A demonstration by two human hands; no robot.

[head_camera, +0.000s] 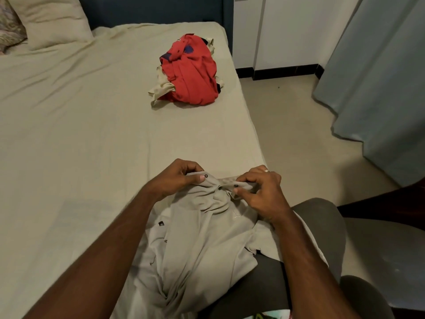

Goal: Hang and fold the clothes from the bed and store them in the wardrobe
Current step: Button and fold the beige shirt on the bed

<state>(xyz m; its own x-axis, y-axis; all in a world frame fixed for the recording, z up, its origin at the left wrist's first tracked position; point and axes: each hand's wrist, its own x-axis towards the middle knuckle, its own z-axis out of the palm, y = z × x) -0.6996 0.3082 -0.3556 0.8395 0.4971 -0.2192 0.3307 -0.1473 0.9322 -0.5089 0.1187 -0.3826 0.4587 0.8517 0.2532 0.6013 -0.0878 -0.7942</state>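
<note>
A person seated at the near right edge of a bed (80, 134) works at the buttoned neck of a beige polo shirt (202, 245), which lies crumpled across the bed's edge and the person's lap. The left hand (178, 178) pinches one side of the shirt's button strip between thumb and curled fingers, just beside a dark button (206, 175). The right hand (261, 192), a ring on one finger, pinches the other side of the strip, its thumb and fingertips closed on the fabric next to two more dark buttons. The two hands are near each other but apart, the strip stretched between them.

Farther up the bed, close to its right edge and well apart from the hands, sits a pile of clothes (189, 72): a red garment with dark blue patches bunched on top of pale cream fabric. A cream pillow (50, 19) leans at the far left corner against a dark headboard (149, 10). A grey-blue curtain (379, 77) hangs to the floor on the right.
</note>
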